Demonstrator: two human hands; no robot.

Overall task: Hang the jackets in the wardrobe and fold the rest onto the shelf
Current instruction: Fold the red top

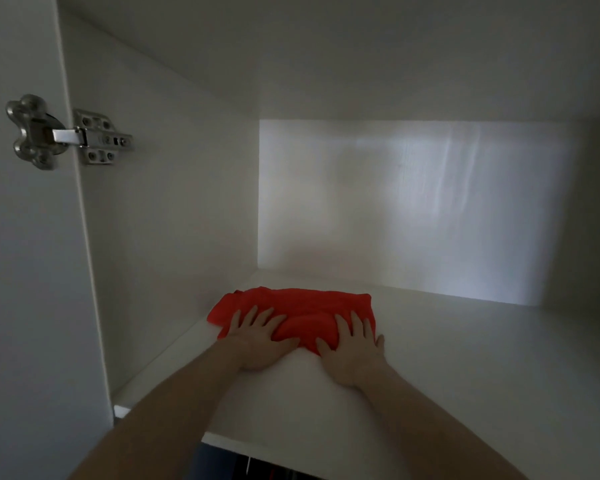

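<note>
Red garment [298, 306]: bright red-orange, folded into a rough, wrinkled bundle, lying on the white shelf [465, 358] inside the wardrobe. Both hands rest flat on its near edge, fingers spread and straight, nothing gripped. Left hand [258, 341] on the bundle's left part, right hand [352, 351] on its right; most fabric lies just beyond the fingertips.

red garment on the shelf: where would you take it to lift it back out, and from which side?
Probably the near folded edge of the red garment, where the left hand and right hand now press flat. Come from the open front of the shelf: the side wall blocks the left and the far edge faces the back panel. It is limp and wide, so a two-handed grip, fingers under and thumbs on top, should keep the fold.
</note>
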